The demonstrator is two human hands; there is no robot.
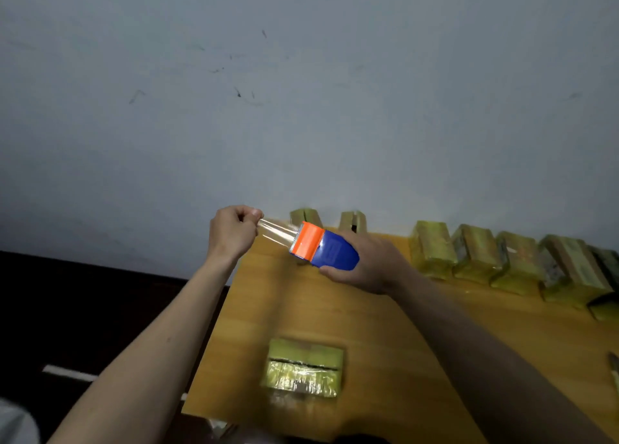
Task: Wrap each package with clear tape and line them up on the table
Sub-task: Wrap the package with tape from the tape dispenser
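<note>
- Right hand [365,262] grips a blue-and-orange plastic tape dispenser [323,246] above the wooden desk [385,336].
- Left hand [232,232] pinches the stretched clear tape strip [277,233].
- Yellow-green taped package [304,368] lies near the desk's front edge.
- A row of wrapped yellow-green packages [502,259] lines the far edge.

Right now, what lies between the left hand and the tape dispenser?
In the head view, a stretch of clear tape spans from the left hand, which pinches its end, to the dispenser held by the right hand.
</note>
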